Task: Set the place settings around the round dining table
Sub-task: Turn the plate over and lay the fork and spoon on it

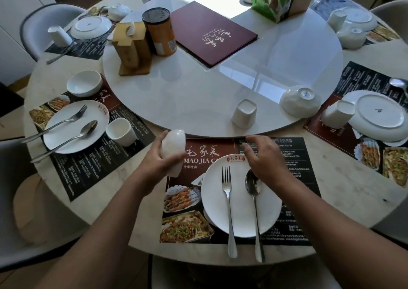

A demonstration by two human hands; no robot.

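My left hand grips a white bowl, held on its side above the near placemat. On that placemat sits a white plate with a fork and a spoon lying on it. My right hand hovers with fingers relaxed over the plate's far right rim and holds nothing. An upside-down white cup and an upside-down bowl stand on the near edge of the white turntable.
The left setting has a plate with fork and spoon, an upright bowl and cup. The right setting has an inverted plate and cup. A maroon menu, a canister and a wooden holder stand on the turntable. Chairs ring the table.
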